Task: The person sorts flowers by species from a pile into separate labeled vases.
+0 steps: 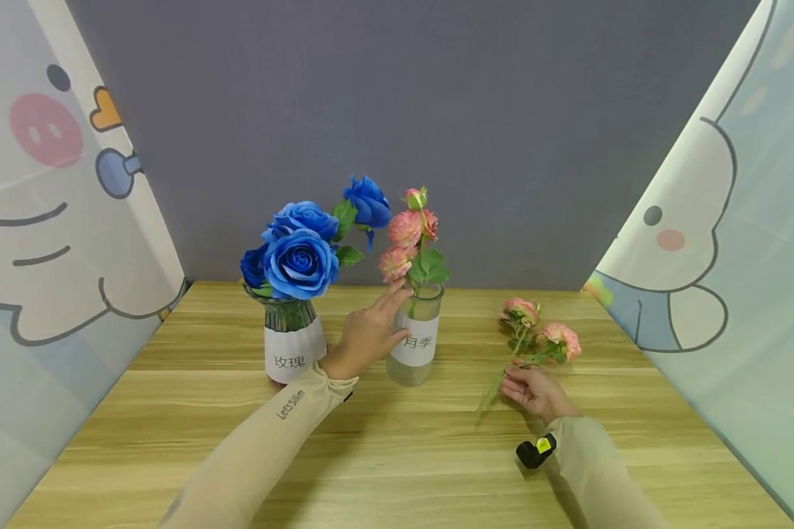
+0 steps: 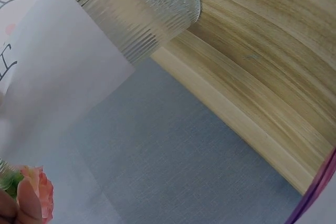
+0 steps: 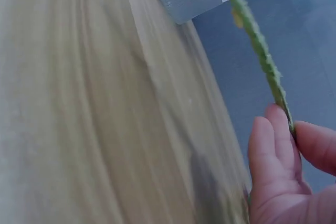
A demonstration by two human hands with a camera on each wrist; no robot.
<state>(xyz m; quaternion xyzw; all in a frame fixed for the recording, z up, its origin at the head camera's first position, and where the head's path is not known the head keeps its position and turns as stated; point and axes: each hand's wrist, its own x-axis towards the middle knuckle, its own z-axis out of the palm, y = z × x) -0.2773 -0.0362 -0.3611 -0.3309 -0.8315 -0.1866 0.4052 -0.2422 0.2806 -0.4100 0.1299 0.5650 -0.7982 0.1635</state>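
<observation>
My left hand [image 1: 367,332] reaches up beside the clear ribbed vase [image 1: 409,376], its fingers extended near the rim and the thumb by the white paper label [image 1: 415,342]. Pink flowers [image 1: 405,229] with green leaves stand in that vase. In the left wrist view, fingertips [image 2: 29,203] show at the lower left corner, close to a pink bloom. To the right, my right hand [image 1: 536,389] pinches the green stem [image 3: 262,51] of a pink flower spray [image 1: 559,339] between thumb and fingers. The spray tilts over the table, blooms pointing away from me.
A dark glass vase [image 1: 294,317] with a white label holds several blue roses [image 1: 301,261], left of the clear vase. Everything stands on a wood-grain table [image 1: 430,470]. A grey panel [image 1: 423,110] closes the back, with cartoon-printed sheets [image 1: 688,242] at both sides.
</observation>
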